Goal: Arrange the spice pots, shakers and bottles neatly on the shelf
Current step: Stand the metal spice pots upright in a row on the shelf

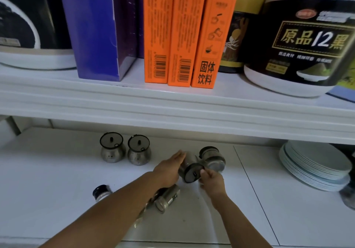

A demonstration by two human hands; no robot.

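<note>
Two steel spice pots [112,150] [138,153] with clear lids stand upright side by side at the back of the white lower shelf [57,170]. My left hand [169,169] grips a third steel pot [190,171], tilted on its side with the lid facing me. My right hand [212,182] pinches that pot's lid rim. A fourth pot [213,160] lies tipped over just behind. A shaker bottle [168,199] lies flat under my left wrist. A dark-capped bottle [100,191] lies left of my forearm.
A stack of white plates [315,166] sits at the right of the lower shelf, with a dark jar [348,195] in front of it. The upper shelf holds a purple box [98,28], three orange boxes [180,32] and a large black tub [303,42].
</note>
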